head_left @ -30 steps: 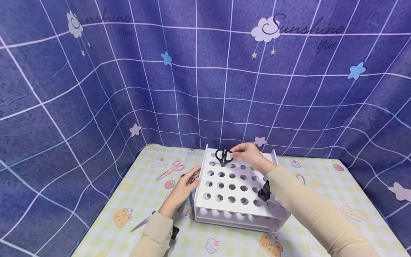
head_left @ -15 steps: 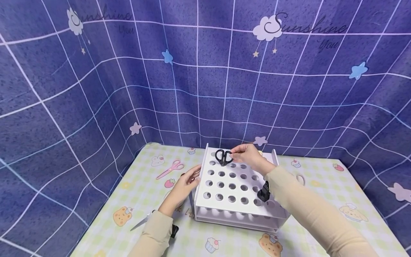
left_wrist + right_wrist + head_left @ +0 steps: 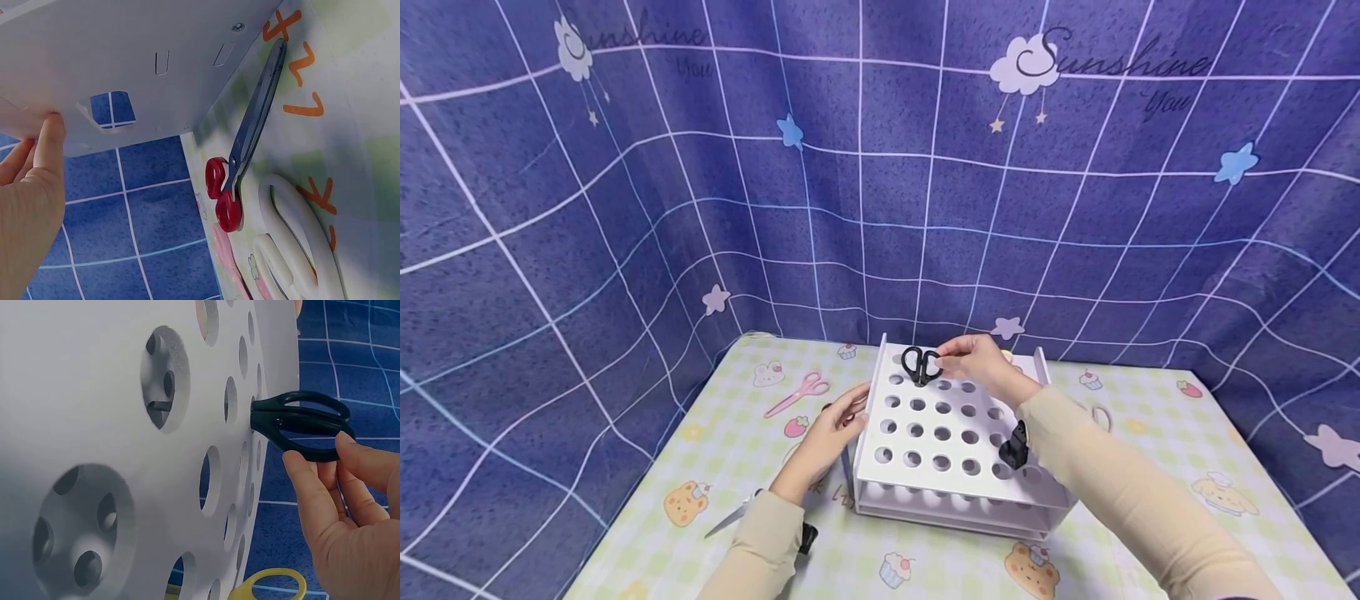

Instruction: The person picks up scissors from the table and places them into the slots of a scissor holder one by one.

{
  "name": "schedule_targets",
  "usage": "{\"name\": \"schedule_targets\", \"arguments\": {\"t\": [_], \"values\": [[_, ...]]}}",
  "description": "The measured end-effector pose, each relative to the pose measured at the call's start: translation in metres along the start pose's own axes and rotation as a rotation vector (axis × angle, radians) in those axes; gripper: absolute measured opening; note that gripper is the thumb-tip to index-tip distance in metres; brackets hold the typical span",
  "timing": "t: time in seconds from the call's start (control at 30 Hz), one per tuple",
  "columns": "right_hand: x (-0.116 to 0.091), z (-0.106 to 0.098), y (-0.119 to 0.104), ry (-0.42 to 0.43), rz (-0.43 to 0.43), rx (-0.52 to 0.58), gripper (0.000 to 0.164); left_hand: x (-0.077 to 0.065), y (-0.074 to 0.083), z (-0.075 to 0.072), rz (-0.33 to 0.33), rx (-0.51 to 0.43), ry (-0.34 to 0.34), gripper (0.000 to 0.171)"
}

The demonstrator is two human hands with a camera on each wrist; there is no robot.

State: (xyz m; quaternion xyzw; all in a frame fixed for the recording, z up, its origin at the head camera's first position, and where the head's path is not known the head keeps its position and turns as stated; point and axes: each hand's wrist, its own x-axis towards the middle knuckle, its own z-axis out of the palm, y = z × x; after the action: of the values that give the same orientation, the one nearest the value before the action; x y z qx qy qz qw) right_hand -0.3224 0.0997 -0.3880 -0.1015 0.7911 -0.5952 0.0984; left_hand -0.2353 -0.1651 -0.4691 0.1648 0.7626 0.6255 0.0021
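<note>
A white rack (image 3: pixel 955 419) with rows of round holes stands on the table. Black-handled scissors (image 3: pixel 269 417) stand in a back-row hole at its left, handles up; the blades are hidden below the top panel. My right hand (image 3: pixel 977 363) pinches one handle loop between thumb and fingers. Against the rack's left side panel (image 3: pixel 144 37) my left hand (image 3: pixel 831 433) rests with extended fingertips touching it. Below that hand, red-handled scissors (image 3: pixel 229 209) lie on the table beside the rack, near a white scissor handle (image 3: pixel 324 250).
Pink scissors (image 3: pixel 797 394) lie left of the rack. A metal blade (image 3: pixel 726 520) shows by my left sleeve. A yellow handle (image 3: pixel 281 573) rises from the rack at the back. Right of the rack, a pale loop (image 3: pixel 1102 417) sits partly behind my right sleeve.
The black scissors seem to have shifted very slightly left within the view; the grip on them is unchanged. My left hand stays against the rack.
</note>
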Motion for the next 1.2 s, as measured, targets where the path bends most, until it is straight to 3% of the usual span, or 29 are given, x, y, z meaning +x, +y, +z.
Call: {"name": "schedule_targets", "arguments": {"t": [0.53, 0.77, 1.0, 1.2], "values": [[0.002, 0.001, 0.000, 0.048, 0.015, 0.033, 0.028, 0.000, 0.001, 0.001, 0.005, -0.023, -0.005, 0.051], [0.002, 0.000, -0.001, 0.041, 0.015, 0.029, 0.030, 0.000, 0.002, 0.002, 0.003, -0.033, -0.008, 0.051], [-0.001, -0.004, -0.002, 0.037, -0.020, -0.060, 0.033, -0.001, 0.003, 0.003, -0.007, -0.029, 0.001, 0.051], [-0.001, -0.011, -0.005, -0.003, -0.033, -0.048, 0.037, -0.001, 0.003, 0.002, -0.006, -0.024, 0.005, 0.051]]}}
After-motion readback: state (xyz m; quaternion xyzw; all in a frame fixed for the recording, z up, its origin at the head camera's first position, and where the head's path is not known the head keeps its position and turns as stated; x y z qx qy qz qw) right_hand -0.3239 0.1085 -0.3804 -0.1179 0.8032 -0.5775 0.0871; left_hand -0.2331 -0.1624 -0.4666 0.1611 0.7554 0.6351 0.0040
